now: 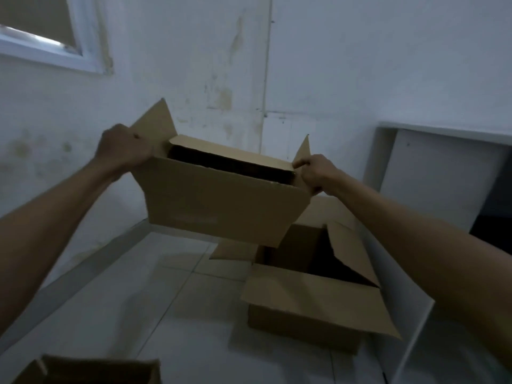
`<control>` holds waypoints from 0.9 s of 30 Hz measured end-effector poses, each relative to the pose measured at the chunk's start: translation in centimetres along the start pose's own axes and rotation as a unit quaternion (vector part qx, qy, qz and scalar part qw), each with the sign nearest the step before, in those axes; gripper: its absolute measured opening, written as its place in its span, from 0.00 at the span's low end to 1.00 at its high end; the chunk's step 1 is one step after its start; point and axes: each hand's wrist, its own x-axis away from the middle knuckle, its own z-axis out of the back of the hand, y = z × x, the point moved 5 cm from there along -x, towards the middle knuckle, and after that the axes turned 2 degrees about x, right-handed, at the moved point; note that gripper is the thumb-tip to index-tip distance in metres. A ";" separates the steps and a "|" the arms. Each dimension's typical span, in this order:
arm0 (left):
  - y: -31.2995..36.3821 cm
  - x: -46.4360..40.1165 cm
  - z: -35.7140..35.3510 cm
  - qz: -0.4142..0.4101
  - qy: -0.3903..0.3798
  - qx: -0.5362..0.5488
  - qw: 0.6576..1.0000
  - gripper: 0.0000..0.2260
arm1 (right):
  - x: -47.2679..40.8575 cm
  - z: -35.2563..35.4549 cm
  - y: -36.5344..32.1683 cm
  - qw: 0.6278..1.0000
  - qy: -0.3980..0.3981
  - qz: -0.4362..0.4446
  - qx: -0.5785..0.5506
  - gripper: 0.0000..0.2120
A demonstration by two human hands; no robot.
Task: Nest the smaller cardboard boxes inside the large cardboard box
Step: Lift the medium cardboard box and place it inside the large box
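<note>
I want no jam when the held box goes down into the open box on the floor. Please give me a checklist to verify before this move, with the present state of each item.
1. Both hands grip the held box: ok; left hand and right hand hold its top corners.
2. Floor box is open: ok; its flaps are spread outward.
3. Floor box is empty: cannot tell; the inside is dark.
4. Held box is level: not ok; it is tilted.
5. Held box is above the opening: not ok; it hangs left of it and farther from the person.
6. Held box fits inside: cannot tell from this view.
</note>
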 end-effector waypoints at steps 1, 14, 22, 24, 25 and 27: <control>1.1 0.9 -1.7 -0.013 -0.003 -0.003 1.000 0.11 | -0.6 0.5 1.7 1.000 0.001 -0.007 -0.002 0.21; 2.9 5.2 -15.1 0.018 -0.062 -0.032 0.997 0.13 | -5.5 3.8 15.3 0.991 -0.010 -0.018 0.130 0.18; 2.9 6.1 -17.5 0.063 -0.102 0.021 0.993 0.12 | -6.5 9.0 15.2 0.983 0.035 -0.041 0.178 0.15; 3.3 6.2 -18.5 0.065 -0.118 0.035 0.990 0.15 | -6.2 10.5 14.7 0.979 0.058 -0.033 0.195 0.13; 3.7 6.5 -19.0 0.063 -0.122 0.042 0.990 0.15 | -6.0 11.2 14.5 0.975 0.066 -0.029 0.209 0.11; 4.4 7.4 -19.8 0.060 -0.125 0.066 0.988 0.15 | -5.5 12.0 14.0 0.967 0.064 -0.022 0.246 0.08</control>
